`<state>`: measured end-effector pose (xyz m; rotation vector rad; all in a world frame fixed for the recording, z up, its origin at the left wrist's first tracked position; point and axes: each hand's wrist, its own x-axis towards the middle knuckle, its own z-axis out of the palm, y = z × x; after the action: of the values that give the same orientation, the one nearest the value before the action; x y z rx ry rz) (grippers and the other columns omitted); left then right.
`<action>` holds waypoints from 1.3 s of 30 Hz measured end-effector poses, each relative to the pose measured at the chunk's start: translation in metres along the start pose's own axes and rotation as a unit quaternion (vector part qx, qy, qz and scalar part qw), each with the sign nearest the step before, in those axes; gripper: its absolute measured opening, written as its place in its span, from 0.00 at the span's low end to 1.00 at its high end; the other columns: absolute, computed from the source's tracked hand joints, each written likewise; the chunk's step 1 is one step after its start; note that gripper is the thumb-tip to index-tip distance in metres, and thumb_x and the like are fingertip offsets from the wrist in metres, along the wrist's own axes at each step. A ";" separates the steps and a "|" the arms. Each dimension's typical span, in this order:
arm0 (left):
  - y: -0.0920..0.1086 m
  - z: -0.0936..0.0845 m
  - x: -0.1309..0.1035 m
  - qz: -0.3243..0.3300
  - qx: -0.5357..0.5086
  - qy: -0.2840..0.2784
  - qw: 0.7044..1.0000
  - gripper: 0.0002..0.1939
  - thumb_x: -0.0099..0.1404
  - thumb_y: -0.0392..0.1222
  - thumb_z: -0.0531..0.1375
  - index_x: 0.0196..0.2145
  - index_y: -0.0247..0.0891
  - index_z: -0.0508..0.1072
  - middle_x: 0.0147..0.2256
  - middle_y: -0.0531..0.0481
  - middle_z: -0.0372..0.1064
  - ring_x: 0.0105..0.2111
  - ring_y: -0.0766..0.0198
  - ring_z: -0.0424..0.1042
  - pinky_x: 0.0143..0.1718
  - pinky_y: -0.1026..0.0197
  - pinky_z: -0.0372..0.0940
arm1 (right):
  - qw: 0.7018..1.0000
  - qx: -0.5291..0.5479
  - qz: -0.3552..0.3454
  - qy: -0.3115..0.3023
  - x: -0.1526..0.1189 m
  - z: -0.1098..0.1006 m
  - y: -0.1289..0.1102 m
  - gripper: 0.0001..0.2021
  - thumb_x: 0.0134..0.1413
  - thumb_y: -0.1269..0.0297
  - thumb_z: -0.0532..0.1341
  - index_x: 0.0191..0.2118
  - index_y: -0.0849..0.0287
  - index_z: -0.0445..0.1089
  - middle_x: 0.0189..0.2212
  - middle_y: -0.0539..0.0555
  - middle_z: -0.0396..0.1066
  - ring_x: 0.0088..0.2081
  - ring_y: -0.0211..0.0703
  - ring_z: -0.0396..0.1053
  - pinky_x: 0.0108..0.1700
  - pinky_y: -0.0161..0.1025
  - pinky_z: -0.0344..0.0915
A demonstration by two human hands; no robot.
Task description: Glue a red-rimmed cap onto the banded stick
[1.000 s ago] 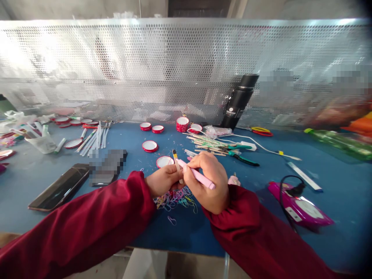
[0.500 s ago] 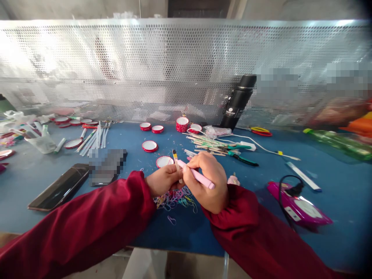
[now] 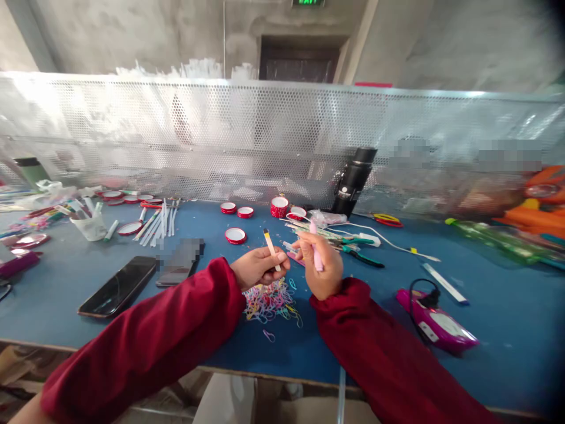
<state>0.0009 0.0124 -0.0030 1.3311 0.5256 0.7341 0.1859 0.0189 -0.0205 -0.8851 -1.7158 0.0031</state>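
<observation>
My left hand (image 3: pixel 260 266) pinches a pale flat stick (image 3: pixel 271 250) whose upper end is yellow and black. To its right, my right hand (image 3: pixel 324 265) holds a pink marker (image 3: pixel 316 250) upright, apart from the stick. Below my left hand lies a tangled pile of small coloured bands (image 3: pixel 271 301), with one loose purple loop (image 3: pixel 268 336) in front. A red-rimmed white lid (image 3: pixel 235 235) sits behind my left hand. Light sticks (image 3: pixel 304 225) lie scattered behind my right hand.
Two phones (image 3: pixel 119 285) lie left. Green-handled pliers (image 3: pixel 364 256), a magenta device (image 3: pixel 441 324) with a black cable and a white strip (image 3: pixel 445 284) are right. A black bottle (image 3: pixel 354 181) stands by the perforated screen (image 3: pixel 212 135). A cup of pens (image 3: pixel 90 227) stands far left.
My right hand has moved right, away from the stick, and the pink marker has turned from slanting to nearly upright. The camera view has tilted up.
</observation>
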 end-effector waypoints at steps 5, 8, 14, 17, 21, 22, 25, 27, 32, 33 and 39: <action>-0.002 -0.008 0.006 0.054 0.017 0.027 0.998 0.21 0.58 0.58 0.60 0.32 0.33 0.67 0.21 0.56 0.60 0.15 0.78 0.46 0.17 0.68 0.39 | 0.986 -0.141 -0.070 -0.047 -0.001 0.011 0.013 0.11 0.62 0.64 0.53 0.47 0.55 0.67 0.32 0.53 0.75 0.35 0.46 0.71 0.42 0.43 0.65; -0.003 -0.012 0.008 0.072 0.021 0.030 0.997 0.23 0.55 0.59 0.62 0.32 0.32 0.69 0.21 0.55 0.61 0.14 0.78 0.48 0.16 0.67 0.38 | 0.964 -0.212 -0.134 -0.091 -0.003 0.016 0.016 0.10 0.60 0.66 0.53 0.44 0.56 0.68 0.33 0.55 0.75 0.37 0.47 0.70 0.45 0.44 0.62; -0.005 -0.017 0.008 0.102 0.048 0.025 0.993 0.25 0.53 0.60 0.63 0.30 0.29 0.72 0.19 0.55 0.60 0.14 0.78 0.49 0.16 0.67 0.39 | 0.912 -0.305 -0.192 -0.195 -0.007 0.030 0.018 0.07 0.54 0.73 0.53 0.32 0.60 0.68 0.27 0.56 0.70 0.33 0.46 0.65 0.42 0.44 0.57; -0.005 -0.016 0.006 0.102 0.056 0.037 0.993 0.25 0.53 0.60 0.64 0.29 0.30 0.71 0.18 0.56 0.59 0.13 0.78 0.49 0.15 0.67 0.39 | 0.908 -0.310 -0.202 -0.195 -0.009 0.035 0.018 0.06 0.54 0.72 0.54 0.33 0.60 0.68 0.27 0.55 0.70 0.32 0.44 0.64 0.42 0.43 0.57; 0.002 -0.011 -0.006 0.099 0.062 0.061 0.991 0.22 0.56 0.60 0.61 0.28 0.34 0.67 0.18 0.58 0.57 0.14 0.76 0.48 0.14 0.68 0.41 | 0.914 -0.310 -0.208 -0.161 -0.009 0.034 0.016 0.09 0.52 0.76 0.54 0.37 0.59 0.68 0.26 0.54 0.69 0.30 0.44 0.62 0.40 0.43 0.57; 0.004 -0.010 -0.011 0.098 0.063 0.064 0.991 0.22 0.57 0.60 0.60 0.28 0.35 0.65 0.18 0.58 0.56 0.14 0.76 0.48 0.15 0.68 0.41 | 0.916 -0.305 -0.211 -0.153 -0.008 0.033 0.015 0.10 0.51 0.76 0.55 0.37 0.59 0.68 0.25 0.54 0.68 0.30 0.44 0.62 0.39 0.42 0.57; 0.007 -0.009 -0.027 0.089 0.065 0.069 0.992 0.20 0.60 0.58 0.58 0.26 0.36 0.62 0.19 0.56 0.57 0.15 0.75 0.49 0.15 0.69 0.41 | 0.923 -0.286 -0.220 -0.137 -0.006 0.032 0.009 0.07 0.50 0.75 0.55 0.33 0.55 0.66 0.21 0.51 0.64 0.26 0.42 0.59 0.35 0.41 0.56; 0.007 -0.010 -0.039 0.079 0.059 0.073 0.992 0.18 0.61 0.54 0.57 0.25 0.37 0.61 0.19 0.55 0.57 0.15 0.75 0.49 0.14 0.69 0.39 | 0.928 -0.271 -0.220 -0.133 -0.005 0.032 0.004 0.06 0.51 0.73 0.55 0.30 0.54 0.65 0.19 0.49 0.63 0.24 0.41 0.58 0.33 0.41 0.56; 0.002 -0.014 -0.062 0.050 0.035 0.082 0.995 0.16 0.64 0.47 0.51 0.22 0.38 0.55 0.19 0.55 0.53 0.14 0.75 0.47 0.14 0.70 0.37 | 0.941 -0.240 -0.202 -0.131 -0.002 0.032 -0.007 0.06 0.55 0.70 0.54 0.30 0.55 0.66 0.18 0.48 0.62 0.23 0.39 0.59 0.32 0.39 0.57; 0.000 -0.014 -0.065 0.045 0.032 0.084 0.995 0.15 0.64 0.46 0.50 0.22 0.38 0.54 0.19 0.56 0.52 0.14 0.75 0.47 0.14 0.70 0.37 | 0.942 -0.237 -0.199 -0.132 -0.002 0.032 -0.007 0.06 0.54 0.70 0.54 0.29 0.55 0.66 0.18 0.49 0.62 0.23 0.39 0.59 0.32 0.39 0.57; -0.013 -0.014 -0.068 0.054 0.051 0.120 0.990 0.14 0.66 0.48 0.51 0.26 0.37 0.60 0.19 0.57 0.52 0.13 0.75 0.48 0.14 0.70 0.38 | 0.947 -0.232 -0.180 -0.127 -0.004 0.032 0.002 0.06 0.52 0.70 0.54 0.31 0.54 0.68 0.18 0.50 0.65 0.23 0.40 0.61 0.33 0.41 0.57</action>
<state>-0.0521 -0.0290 -0.0230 1.3818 0.6948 0.9743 0.1604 0.0322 -0.0360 -0.9219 -2.1475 -0.5750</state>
